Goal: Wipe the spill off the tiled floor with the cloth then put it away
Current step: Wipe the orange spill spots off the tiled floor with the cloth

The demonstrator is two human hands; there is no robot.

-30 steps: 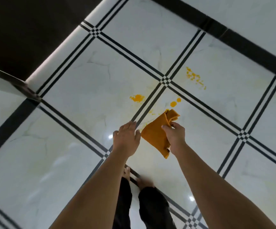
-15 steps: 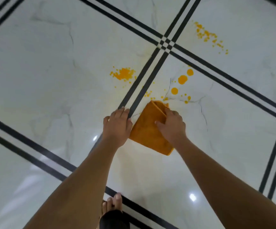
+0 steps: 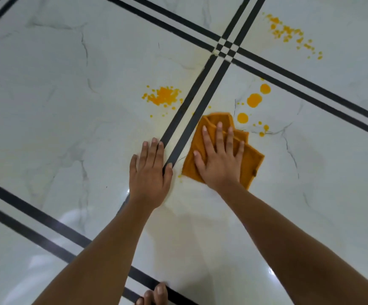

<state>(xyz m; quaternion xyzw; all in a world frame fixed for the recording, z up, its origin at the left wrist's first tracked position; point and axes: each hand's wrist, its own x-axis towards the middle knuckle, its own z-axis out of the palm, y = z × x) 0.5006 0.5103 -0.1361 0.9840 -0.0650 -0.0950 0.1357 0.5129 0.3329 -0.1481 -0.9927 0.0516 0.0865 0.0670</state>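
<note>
Bare forearms [image 3: 104,245]; bare toes [image 3: 156,293]

The cloth [image 3: 252,160] lies folded flat on the floor [image 3: 68,111], just right of a pair of strips [image 3: 192,116] that runs away from the person. The right hand [image 3: 220,166] rests on top of the cloth, its fingers [image 3: 219,137] spread and pointing away. The cloth's right edge and far corner stick out from under the hand. The left hand [image 3: 149,175] lies flat on the floor just beside it, its thumb side overlapping the strips. A patch of spill [image 3: 163,96] sits beyond the left hand, left of the strips. Larger drops [image 3: 254,100] lie just beyond the cloth, to its right. A scatter of specks [image 3: 293,35] lies farther off, past the crossing [image 3: 226,48] of strips. Toes [image 3: 155,293] show at the near edge.
</note>
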